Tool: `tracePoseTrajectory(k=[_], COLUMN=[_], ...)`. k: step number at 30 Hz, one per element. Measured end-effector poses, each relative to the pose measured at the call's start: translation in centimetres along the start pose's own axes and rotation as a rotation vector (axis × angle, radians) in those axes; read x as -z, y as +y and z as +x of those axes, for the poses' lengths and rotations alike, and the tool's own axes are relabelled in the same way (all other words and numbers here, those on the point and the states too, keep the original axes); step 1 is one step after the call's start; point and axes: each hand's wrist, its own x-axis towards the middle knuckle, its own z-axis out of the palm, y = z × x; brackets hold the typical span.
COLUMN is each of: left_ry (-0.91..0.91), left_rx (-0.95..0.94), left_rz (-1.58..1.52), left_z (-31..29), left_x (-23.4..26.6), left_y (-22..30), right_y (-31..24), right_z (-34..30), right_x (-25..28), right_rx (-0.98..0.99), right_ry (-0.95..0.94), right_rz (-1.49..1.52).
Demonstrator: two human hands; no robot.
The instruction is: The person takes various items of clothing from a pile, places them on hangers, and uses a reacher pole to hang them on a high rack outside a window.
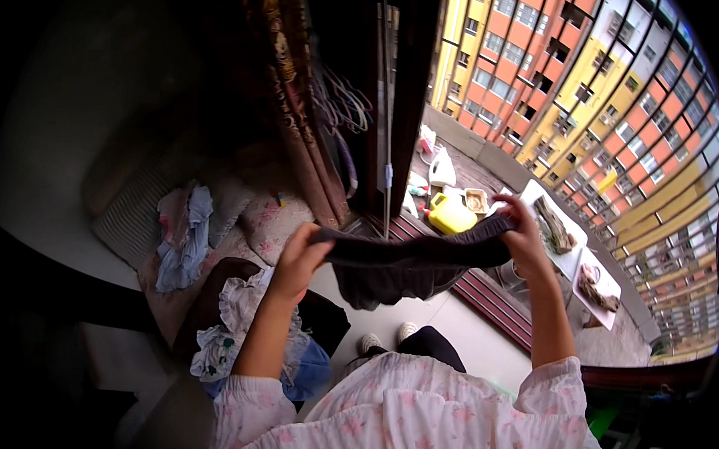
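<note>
A dark garment [401,278] with a wide band along its top edge hangs stretched between my two hands, in front of my body. My left hand [295,263] grips one end of the band, fingers closed on the cloth. At the other end, slightly higher, my right hand [524,238] pinches the band. The lower part of the garment drops in loose folds; I cannot tell whether it is trousers, shorts or a skirt.
At lower left lies a clothes pile [243,316]; more light clothes [184,233] rest on a floral-covered seat or bed. Hangers [342,103] hang by a patterned curtain [295,133]. Past the sliding-door track [496,315], a yellow jug [451,216] and white trays [597,285] stand near barred windows.
</note>
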Motion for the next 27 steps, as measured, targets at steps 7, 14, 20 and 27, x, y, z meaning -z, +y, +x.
tracePoseTrajectory(k=[7, 14, 20, 27], left_ry=[0.021, 0.329, 0.36, 0.551], left_rx=[-0.714, 0.273, 0.202, 0.24], left_rz=[1.072, 0.17, 0.364, 0.31], left_z=[-1.8, -2.2, -0.5, -0.6], left_x=[4.2, 5.9, -0.3, -2.2], left_y=[-2.0, 0.1, 0.3, -0.4], right_y=[5.3, 11.8, 9.4, 9.5], right_z=[4.5, 14.2, 24.1, 33.9], right_x=[-7.6, -13.0, -21.9, -32.7], right_rx=[0.196, 0.252, 0.355, 0.26], right_ry=[-0.616, -1.011, -0.693, -0.214], right_rz=[-0.25, -0.587, 0.011, -0.113])
